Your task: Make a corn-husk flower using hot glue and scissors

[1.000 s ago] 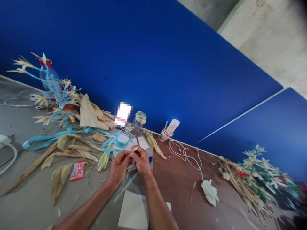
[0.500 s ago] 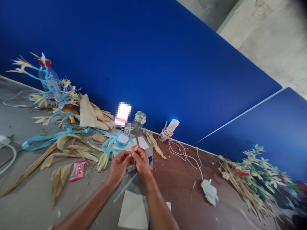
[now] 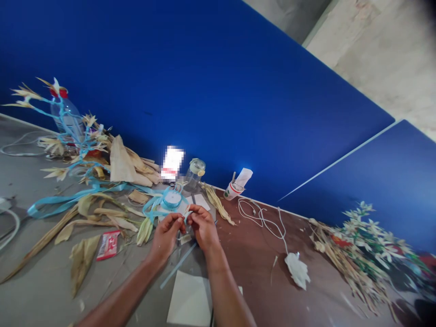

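Observation:
My left hand point(image 3: 167, 234) and my right hand point(image 3: 203, 226) meet over the middle of the table, both pinched closed. A small pale piece of corn husk point(image 3: 187, 209) shows at my right fingertips, with a bit of light blue ribbon point(image 3: 185, 217) between the two hands. What my left fingertips grip is mostly hidden, but the ribbon runs to them. Just beyond stands a spool of light blue ribbon point(image 3: 172, 199). A pale bluish strip point(image 3: 177, 267) slants below my hands, near a white sheet point(image 3: 189, 299).
Left lie dried corn husks point(image 3: 80, 218), a red packet point(image 3: 108, 245) and a blue-stemmed husk flower branch point(image 3: 73, 131) before a bottle point(image 3: 70, 113). Behind are a lit phone point(image 3: 172, 162), a jar point(image 3: 195, 175) and a paper cup point(image 3: 233, 190). Right are a white cable point(image 3: 262, 220) and white flowers point(image 3: 371, 236).
My hands have drawn slightly apart, and the blue ribbon now shows between them. My right fingers have lifted and straightened a little. The whole view has shifted slightly.

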`<state>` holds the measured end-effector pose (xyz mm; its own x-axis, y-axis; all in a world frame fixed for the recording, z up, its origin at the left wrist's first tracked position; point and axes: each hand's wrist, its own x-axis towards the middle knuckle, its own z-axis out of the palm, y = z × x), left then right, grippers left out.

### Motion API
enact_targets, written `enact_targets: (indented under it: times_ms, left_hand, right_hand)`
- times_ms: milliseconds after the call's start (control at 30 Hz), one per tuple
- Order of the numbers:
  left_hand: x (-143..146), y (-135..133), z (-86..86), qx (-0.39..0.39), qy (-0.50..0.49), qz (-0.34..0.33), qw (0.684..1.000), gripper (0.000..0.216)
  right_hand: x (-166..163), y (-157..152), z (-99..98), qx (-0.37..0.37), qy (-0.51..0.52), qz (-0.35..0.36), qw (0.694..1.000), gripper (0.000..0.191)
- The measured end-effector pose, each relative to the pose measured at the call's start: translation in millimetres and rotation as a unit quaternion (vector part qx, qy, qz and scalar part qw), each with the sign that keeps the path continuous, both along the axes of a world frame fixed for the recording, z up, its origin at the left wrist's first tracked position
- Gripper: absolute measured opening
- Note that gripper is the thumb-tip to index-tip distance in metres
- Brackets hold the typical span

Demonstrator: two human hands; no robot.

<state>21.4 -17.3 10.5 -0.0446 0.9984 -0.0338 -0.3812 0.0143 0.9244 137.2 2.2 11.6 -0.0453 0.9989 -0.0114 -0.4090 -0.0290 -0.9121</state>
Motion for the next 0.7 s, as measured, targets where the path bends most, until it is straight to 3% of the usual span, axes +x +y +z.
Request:
enact_targets:
  times_ms: [67,167,333,467,600,700]
  left_hand:
    - [0.1,-1.3,0.6,-0.004,-0.007,0.000,1.000,0.025]
    - [1.2,-2.3,1.0,-0.008,-0.018,0.003,1.000,0.025]
    - [3.9,-2.5,0.8,-0.019,0.001,-0.014,1.000,0.027]
    - [5.2,-1.5,-7.9,-0.009,0.022,-0.020,1.000,0.026]
    - [4.1,-1.9,-14.9,0.016,0.036,-0.038,0.998,0.020]
    - [3.1,-3.8,-14.3,0.017,-0.009,-0.071,0.997,0.022]
  right_hand:
    - [6.3,3.2,6.3,-0.009,0.041,-0.068,0.997,0.011]
    - [17.2,4.7,17.9,-0.020,0.078,-0.120,0.990,0.012]
    - [19.0,-5.0,32.1,-0.015,-0.048,-0.056,0.997,0.032]
    - [6.4,-11.4,34.5,-0.009,-0.145,-0.040,0.989,0.023]
    - [2.5,-12.1,35.1,-0.012,-0.146,-0.067,0.987,0.018]
    - [4.7,-11.9,36.3,-0.012,-0.141,-0.073,0.987,0.017]
